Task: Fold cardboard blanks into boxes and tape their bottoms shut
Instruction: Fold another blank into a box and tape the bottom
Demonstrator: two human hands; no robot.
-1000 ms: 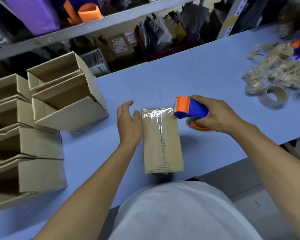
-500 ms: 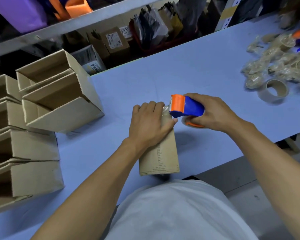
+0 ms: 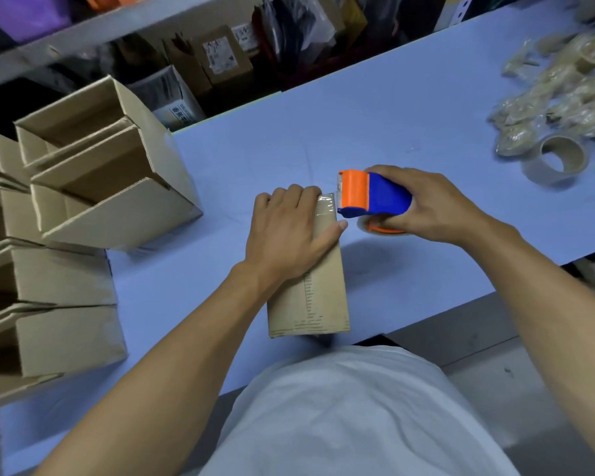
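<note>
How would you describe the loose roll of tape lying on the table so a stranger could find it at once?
Start at the long pale blue table and follow it to its right end, where a heap of crumpled clear plastic scraps lies. Just in front sits the loose brown-cored tape roll, the only plain ring, with no dispenser.

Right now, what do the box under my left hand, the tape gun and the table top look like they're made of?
Box: brown corrugated cardboard, matte, with a glossy clear tape strip at its far end. Tape gun: smooth moulded plastic, it seems, blue body and orange head. Table top: pale blue, even and matte, possibly laminate or a mat; the picture does not settle which.
</note>
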